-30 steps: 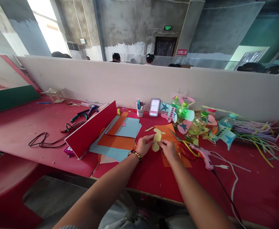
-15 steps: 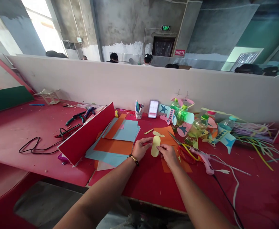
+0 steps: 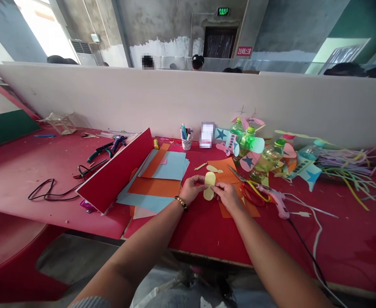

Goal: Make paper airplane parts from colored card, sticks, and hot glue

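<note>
A yellow paper cutout with rounded ends [image 3: 210, 178] is held upright between my two hands, above the red table. My left hand [image 3: 192, 188], with a bead bracelet at the wrist, pinches its left edge. On the right edge, the fingertips of my right hand [image 3: 226, 194] close on the same piece. Just beyond lie another pale yellow cutout [image 3: 214, 169] and orange paper [image 3: 228, 164]. Scissors [image 3: 258, 190] with red and yellow handles rest to the right of my right hand, beside a pink glue gun [image 3: 279, 206].
Blue and orange sheets [image 3: 157, 186] lie left, beside a red divider [image 3: 117, 171]. Bottles with paper plane parts [image 3: 268, 156] stand back right, near twisted coloured strips [image 3: 345, 164]. A pen cup [image 3: 186, 139] and phone [image 3: 207, 135] stand by the white partition [image 3: 143, 98]. Cables trail at right.
My fingers have drawn together on the yellow cutout, which now looks narrowed at its middle. The camera view has tilted down a little.
</note>
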Tool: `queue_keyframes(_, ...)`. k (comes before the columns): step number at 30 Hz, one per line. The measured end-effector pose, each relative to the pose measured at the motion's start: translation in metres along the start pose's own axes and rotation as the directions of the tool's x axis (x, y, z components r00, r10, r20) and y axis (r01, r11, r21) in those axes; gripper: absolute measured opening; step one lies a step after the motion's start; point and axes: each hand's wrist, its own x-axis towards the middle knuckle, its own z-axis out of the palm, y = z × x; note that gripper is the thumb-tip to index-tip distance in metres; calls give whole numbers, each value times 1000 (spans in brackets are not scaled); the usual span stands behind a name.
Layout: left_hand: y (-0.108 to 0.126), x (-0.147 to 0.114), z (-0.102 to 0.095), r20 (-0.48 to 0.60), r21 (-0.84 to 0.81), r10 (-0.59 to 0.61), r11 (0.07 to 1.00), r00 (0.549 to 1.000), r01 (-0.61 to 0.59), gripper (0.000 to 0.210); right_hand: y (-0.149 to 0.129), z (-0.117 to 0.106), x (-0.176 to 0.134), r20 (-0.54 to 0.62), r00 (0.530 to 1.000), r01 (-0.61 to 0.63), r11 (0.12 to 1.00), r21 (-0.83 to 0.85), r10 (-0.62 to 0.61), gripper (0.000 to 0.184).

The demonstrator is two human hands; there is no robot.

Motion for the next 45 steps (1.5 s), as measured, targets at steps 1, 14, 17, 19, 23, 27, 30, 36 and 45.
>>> queue_keyframes(1,0,0,0,23,3,-17,1000,1000,17,29,0,0,0,5,1000,3,1000,3,-3,30)
queue_keyframes(14,-9,6,-5,-27,266,61,963,998,-51,12,-6,1,0,9,1000,7,981,195,-9,30)
queue_keyframes(17,-2,4,-2,-24,317,77,946,997,-65,15,-5,1,1,6,1000,-9,976,217,8,30)
queue_keyframes(19,0,3,0,-13,334,91,939,996,-82,14,-3,1,2,18,1000,-20,975,222,16,30)
queue_keyframes(23,-4,2,0,22,336,119,934,993,-119,15,-2,0,3,14,1000,-22,971,238,19,28)
queue_keyframes(27,-6,2,0,36,299,123,946,992,-128,15,-2,-1,3,4,1000,-12,971,237,11,25)
queue_keyframes(30,-2,2,1,-9,166,39,985,999,-37,16,-3,-1,3,-3,1000,-12,972,233,13,27)
queue_keyframes(36,10,1,0,-20,-105,-181,978,983,178,20,-2,-1,3,-5,1000,1,976,218,0,24)
queue_keyframes(45,-6,3,0,-49,92,-187,977,981,191,34,-1,1,3,16,1000,17,981,192,-21,28)
